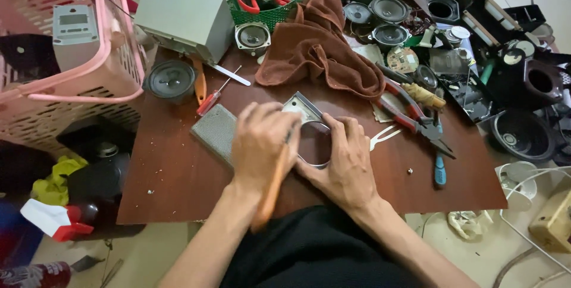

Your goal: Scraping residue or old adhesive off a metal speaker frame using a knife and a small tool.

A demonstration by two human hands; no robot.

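Note:
My left hand (260,145) grips an orange-handled tool (271,196), whose tip is hidden under my fingers, against a metal speaker frame (304,109) with a round opening, lying on the brown table (178,175). The frame's lower edge is pressed down by my right hand (347,160). A grey grille panel (215,130) sits just left of my left hand.
A brown cloth (315,44) lies behind the frame. Red pliers (410,115) and a blue screwdriver (439,166) lie to the right. Loose speakers (171,80), a grey box (184,17), a pink basket (65,56), a green basket (279,8) and black parts (511,74) crowd the edges.

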